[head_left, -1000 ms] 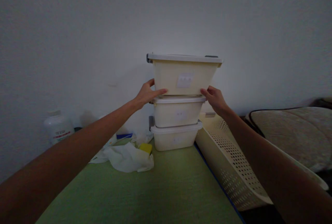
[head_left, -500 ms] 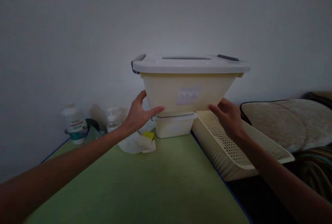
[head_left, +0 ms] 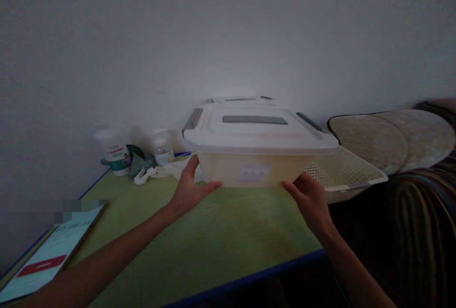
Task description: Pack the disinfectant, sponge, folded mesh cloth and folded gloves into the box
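Note:
I hold a cream plastic storage box [head_left: 254, 170] with a white lid and grey latches between both hands, low over the green table [head_left: 221, 236]. My left hand [head_left: 190, 189] grips its lower left corner, thumb up the side. My right hand [head_left: 309, 198] grips its lower right corner. A small label sits on the box's front. Behind it, the lid of another box [head_left: 242, 101] shows against the wall.
Bottles [head_left: 116, 153] and crumpled cloth [head_left: 167, 170] lie at the table's back left. A perforated cream basket [head_left: 347, 177] leans off the table's right side. A cushioned seat [head_left: 388, 137] is at the right. A printed sheet [head_left: 50, 255] lies at the near left.
I have lifted the top box off the stack, brought it toward me and lowered it near the table surface. The view has tilted down.

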Demonstrator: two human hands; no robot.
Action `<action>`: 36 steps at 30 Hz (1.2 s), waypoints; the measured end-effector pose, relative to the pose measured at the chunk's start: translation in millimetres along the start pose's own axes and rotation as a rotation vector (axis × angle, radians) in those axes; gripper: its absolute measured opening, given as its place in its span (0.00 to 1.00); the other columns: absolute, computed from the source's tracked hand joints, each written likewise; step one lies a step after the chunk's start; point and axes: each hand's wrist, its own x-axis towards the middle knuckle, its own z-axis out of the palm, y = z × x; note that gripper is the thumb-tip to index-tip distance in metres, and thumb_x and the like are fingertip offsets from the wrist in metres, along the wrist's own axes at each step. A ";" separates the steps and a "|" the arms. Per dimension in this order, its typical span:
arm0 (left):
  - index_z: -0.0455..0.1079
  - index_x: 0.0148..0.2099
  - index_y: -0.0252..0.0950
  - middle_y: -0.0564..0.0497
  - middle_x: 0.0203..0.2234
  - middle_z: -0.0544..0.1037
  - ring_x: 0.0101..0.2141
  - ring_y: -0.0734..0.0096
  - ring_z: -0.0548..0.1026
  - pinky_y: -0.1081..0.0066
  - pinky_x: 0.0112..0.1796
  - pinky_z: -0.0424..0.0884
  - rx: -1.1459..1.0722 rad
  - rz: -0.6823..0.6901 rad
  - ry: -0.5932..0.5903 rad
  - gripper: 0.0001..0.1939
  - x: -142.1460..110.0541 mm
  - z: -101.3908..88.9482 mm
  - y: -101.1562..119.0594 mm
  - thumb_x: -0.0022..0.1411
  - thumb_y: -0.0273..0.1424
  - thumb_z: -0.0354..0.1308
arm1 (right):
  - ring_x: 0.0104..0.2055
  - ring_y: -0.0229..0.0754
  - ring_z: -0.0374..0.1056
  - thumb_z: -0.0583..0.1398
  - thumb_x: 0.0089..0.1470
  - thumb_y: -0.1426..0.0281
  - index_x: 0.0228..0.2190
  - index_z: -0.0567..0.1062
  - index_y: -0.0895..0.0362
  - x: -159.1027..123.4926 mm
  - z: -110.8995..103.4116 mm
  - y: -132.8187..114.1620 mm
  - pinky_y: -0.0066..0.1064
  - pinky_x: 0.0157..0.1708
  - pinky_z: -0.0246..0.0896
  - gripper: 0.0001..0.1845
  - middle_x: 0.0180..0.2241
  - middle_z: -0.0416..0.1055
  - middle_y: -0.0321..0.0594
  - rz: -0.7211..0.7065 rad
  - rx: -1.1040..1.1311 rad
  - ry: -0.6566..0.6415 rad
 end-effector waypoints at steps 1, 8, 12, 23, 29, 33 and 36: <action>0.61 0.53 0.35 0.41 0.51 0.69 0.53 0.53 0.66 0.56 0.54 0.59 -0.011 -0.014 -0.008 0.33 -5.3 1.7 -5.7 0.46 0.41 0.65 | 0.49 0.52 0.69 0.63 0.45 0.58 0.41 0.73 0.50 -6.1 1.4 5.8 0.46 0.46 0.67 0.20 0.46 0.73 0.42 0.015 0.006 -0.003; 0.64 0.48 0.36 0.41 0.47 0.73 0.51 0.48 0.69 0.51 0.52 0.63 0.027 -0.296 -0.065 0.31 -36.0 15.9 -35.2 0.42 0.42 0.66 | 0.50 0.52 0.68 0.66 0.42 0.59 0.41 0.70 0.52 -26.9 -2.8 33.9 0.46 0.50 0.64 0.23 0.48 0.71 0.45 0.096 0.031 -0.031; 0.67 0.48 0.42 0.45 0.47 0.74 0.51 0.44 0.69 0.48 0.51 0.64 0.043 -0.415 -0.136 0.32 -42.6 17.7 -45.6 0.37 0.40 0.68 | 0.49 0.53 0.68 0.68 0.38 0.58 0.36 0.71 0.51 -34.2 -6.4 46.3 0.46 0.49 0.65 0.22 0.43 0.74 0.43 0.145 0.012 -0.032; 0.69 0.48 0.51 0.54 0.48 0.75 0.54 0.46 0.66 0.48 0.58 0.56 0.058 -0.364 -0.206 0.32 -43.6 8.4 -54.9 0.36 0.38 0.70 | 0.45 0.56 0.71 0.69 0.35 0.58 0.33 0.73 0.52 -43.3 -10.1 62.5 0.52 0.47 0.65 0.22 0.37 0.77 0.45 0.280 -0.063 -0.048; 0.71 0.47 0.45 0.48 0.44 0.77 0.50 0.45 0.70 0.45 0.56 0.57 0.014 -0.369 -0.203 0.29 -43.4 12.3 -52.2 0.38 0.35 0.69 | 0.44 0.56 0.72 0.68 0.38 0.63 0.35 0.72 0.52 -44.8 -11.7 62.7 0.53 0.45 0.66 0.20 0.40 0.76 0.46 0.330 -0.079 -0.098; 0.70 0.48 0.43 0.47 0.45 0.77 0.50 0.46 0.71 0.45 0.56 0.57 -0.063 -0.350 -0.239 0.31 -41.0 11.2 -50.9 0.37 0.36 0.70 | 0.46 0.56 0.70 0.68 0.37 0.63 0.34 0.71 0.53 -43.1 -8.6 63.1 0.54 0.47 0.64 0.20 0.40 0.76 0.46 0.331 -0.076 -0.090; 0.69 0.49 0.44 0.48 0.49 0.74 0.53 0.48 0.67 0.47 0.58 0.55 -0.153 -0.340 -0.287 0.36 -36.2 3.0 -50.3 0.33 0.34 0.72 | 0.45 0.56 0.71 0.69 0.35 0.63 0.34 0.72 0.53 -40.1 -8.8 59.6 0.53 0.46 0.65 0.21 0.40 0.76 0.46 0.332 -0.062 -0.116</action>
